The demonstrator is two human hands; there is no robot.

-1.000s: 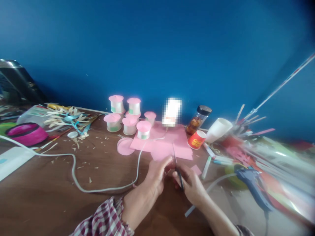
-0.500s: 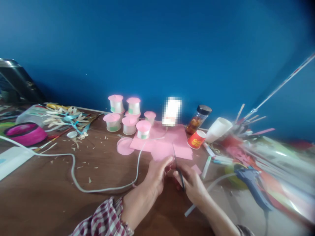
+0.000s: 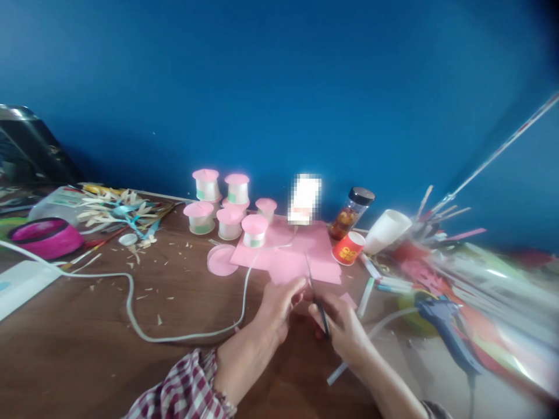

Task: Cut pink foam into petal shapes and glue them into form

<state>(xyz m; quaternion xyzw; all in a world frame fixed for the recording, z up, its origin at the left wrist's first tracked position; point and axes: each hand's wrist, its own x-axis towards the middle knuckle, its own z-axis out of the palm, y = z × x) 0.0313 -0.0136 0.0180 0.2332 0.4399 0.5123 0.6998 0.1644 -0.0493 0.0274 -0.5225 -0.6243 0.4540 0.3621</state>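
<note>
The step in hand looks like cutting paper [image 3: 283,270]. The left hand [image 3: 278,307] has its grip closed on the paper's near edge; the right hand [image 3: 339,326] has its grip wrapped around the scissors [image 3: 322,317], blades pointing away from the person. Whether the blades are parted is too fine to tell. The next move seems to call for a steady left hold, feeding the paper to the blades.

The paper is above the tabletop [image 3: 87,361], in front of the pink sheets [image 3: 314,235]. It looks thin, flat and pale pink; its outline partly blends into them, and the fingers hide its near part.
</note>
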